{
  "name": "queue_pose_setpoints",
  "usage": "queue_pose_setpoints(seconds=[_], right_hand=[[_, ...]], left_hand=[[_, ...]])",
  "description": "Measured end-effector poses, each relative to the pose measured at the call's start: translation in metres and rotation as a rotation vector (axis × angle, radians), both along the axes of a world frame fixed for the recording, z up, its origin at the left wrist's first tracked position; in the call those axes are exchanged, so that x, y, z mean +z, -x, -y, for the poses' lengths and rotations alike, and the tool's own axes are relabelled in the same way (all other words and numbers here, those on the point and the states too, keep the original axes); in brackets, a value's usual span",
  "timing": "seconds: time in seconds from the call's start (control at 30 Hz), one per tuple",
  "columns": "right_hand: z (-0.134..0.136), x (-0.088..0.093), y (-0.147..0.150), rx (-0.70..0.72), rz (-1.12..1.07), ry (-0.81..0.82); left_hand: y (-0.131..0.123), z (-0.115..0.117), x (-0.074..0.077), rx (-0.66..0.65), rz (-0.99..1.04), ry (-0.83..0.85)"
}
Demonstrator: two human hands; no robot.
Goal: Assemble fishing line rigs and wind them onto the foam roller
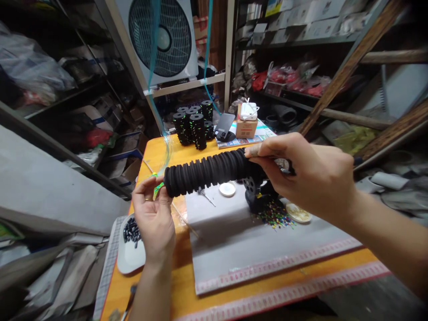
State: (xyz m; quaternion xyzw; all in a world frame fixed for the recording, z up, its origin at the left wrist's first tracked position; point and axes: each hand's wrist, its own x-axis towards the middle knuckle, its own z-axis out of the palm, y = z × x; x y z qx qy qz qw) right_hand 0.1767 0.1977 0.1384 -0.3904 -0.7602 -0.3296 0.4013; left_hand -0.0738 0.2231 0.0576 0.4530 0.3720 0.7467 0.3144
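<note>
A long row of black foam discs [207, 171], packed side by side like a ribbed roll, stretches between my two hands above the work board. My right hand [310, 174] pinches its right end between thumb and fingers. At the left end, my left hand [154, 218] is palm up, fingers closed around a small green and yellow strip [158, 190], thumb against the end disc. Behind the right end, partly hidden, is a black device with a grey holed disc [248, 184]. Below it lies a pile of small multicoloured pieces [276, 215].
The grey board [227, 249] lies on an orange table [157, 149]. Around it are a white dish [227, 189], a dish of yellowish bits [298, 213] and a tray [127, 263] of dark pieces. Stacked black spools [197, 125], a phone [224, 126] and a cardboard box [246, 128] stand behind.
</note>
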Motion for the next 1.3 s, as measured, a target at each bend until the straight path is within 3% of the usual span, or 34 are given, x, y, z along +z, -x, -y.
queue_pose_setpoints(seconds=[0.3, 0.4, 0.53, 0.63, 0.73, 0.87, 1.0, 1.13, 1.23, 1.3], right_hand=[[0.003, -0.006, -0.008, 0.188, 0.07, 0.168], [0.025, -0.03, -0.012, 0.146, -0.008, 0.2], [0.051, -0.084, -0.016, 0.04, 0.031, 0.58], [0.055, -0.117, -0.016, -0.079, -0.053, 0.705], [0.052, -0.135, -0.013, -0.12, -0.126, 0.681], [0.053, -0.142, -0.006, -0.116, -0.171, 0.648], [0.06, -0.121, -0.001, 0.013, -0.217, 0.637], [0.053, -0.061, 0.002, 0.239, -0.317, 0.463], [0.035, -0.017, 0.005, 0.205, -0.238, 0.294], [0.021, 0.001, 0.008, 0.176, -0.167, 0.184]], left_hand=[[0.0, -0.002, -0.001, -0.031, 0.062, -0.031], [0.001, -0.002, -0.001, -0.042, 0.049, -0.032], [0.0, -0.002, -0.002, -0.041, 0.04, -0.043], [0.0, -0.003, -0.003, -0.033, 0.02, -0.039], [0.001, -0.003, -0.004, -0.021, -0.012, -0.039], [0.002, -0.003, -0.004, -0.008, -0.037, -0.032], [0.001, -0.001, -0.003, -0.013, -0.024, -0.025], [0.001, -0.001, -0.003, 0.009, -0.052, -0.015], [0.001, -0.001, -0.003, 0.01, -0.055, -0.019], [0.001, -0.002, -0.003, -0.001, -0.041, -0.017]])
